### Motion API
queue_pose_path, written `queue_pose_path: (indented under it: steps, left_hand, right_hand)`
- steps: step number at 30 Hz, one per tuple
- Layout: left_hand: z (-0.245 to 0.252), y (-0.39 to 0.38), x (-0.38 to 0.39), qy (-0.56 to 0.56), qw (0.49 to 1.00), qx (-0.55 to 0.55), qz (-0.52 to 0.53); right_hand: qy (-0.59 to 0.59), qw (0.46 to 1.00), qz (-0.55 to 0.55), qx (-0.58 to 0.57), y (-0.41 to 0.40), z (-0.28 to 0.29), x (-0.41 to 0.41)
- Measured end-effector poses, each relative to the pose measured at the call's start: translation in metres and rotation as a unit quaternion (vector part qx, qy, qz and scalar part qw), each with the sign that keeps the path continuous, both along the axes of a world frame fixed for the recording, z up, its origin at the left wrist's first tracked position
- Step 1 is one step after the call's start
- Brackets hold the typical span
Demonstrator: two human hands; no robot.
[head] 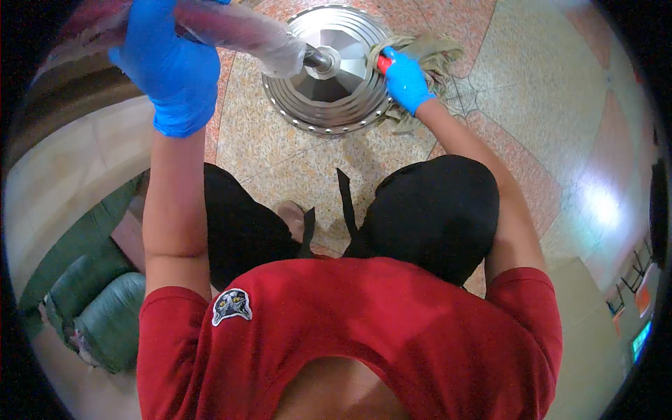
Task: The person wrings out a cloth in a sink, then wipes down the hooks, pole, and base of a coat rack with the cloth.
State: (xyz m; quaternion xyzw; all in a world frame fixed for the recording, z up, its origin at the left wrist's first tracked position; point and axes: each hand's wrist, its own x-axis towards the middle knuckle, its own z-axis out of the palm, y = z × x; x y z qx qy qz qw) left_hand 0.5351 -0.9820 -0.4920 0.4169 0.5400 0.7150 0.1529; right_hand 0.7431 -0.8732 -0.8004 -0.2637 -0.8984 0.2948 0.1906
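A round, shiny metal pedestal base (336, 105) with stepped rings and a studded rim stands on the floor before me. A dark metal post (317, 58) rises from its centre into a seat or cushion wrapped in clear plastic (241, 34). My left hand (170, 68), in a blue glove, is raised against the wrapped piece at the upper left; its grip is partly hidden. In a blue glove too, my right hand (407, 79) is closed around a greenish-brown cloth (441, 52) at the right edge of the base. Something red (384, 64) shows between its fingers.
Speckled stone floor (514, 68) with pinkish bands lies around the base. My knees in black trousers frame the near side. Green padded upholstery (113, 320) sits at the lower left, below a curved pale surface (68, 168). Small dark-framed items (635, 273) stand far right.
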Motion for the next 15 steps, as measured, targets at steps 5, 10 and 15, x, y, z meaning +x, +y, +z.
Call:
queue_pose_path:
  steps: [5,10,15]
  left_hand:
    - [0.024,0.013,0.041,0.021,0.999,0.021,0.04]
    - [0.028,0.007,0.036,0.05,0.999,0.003,0.02]
    - [0.018,-0.006,0.013,0.022,0.998,-0.048,0.041]
  right_hand:
    - [0.033,0.992,0.071,-0.101,-0.052,0.022,0.016]
    - [-0.14,0.937,0.32,-0.017,-0.102,0.014,0.033]
    - [-0.271,0.772,0.396,-0.417,-0.08,0.104,0.02]
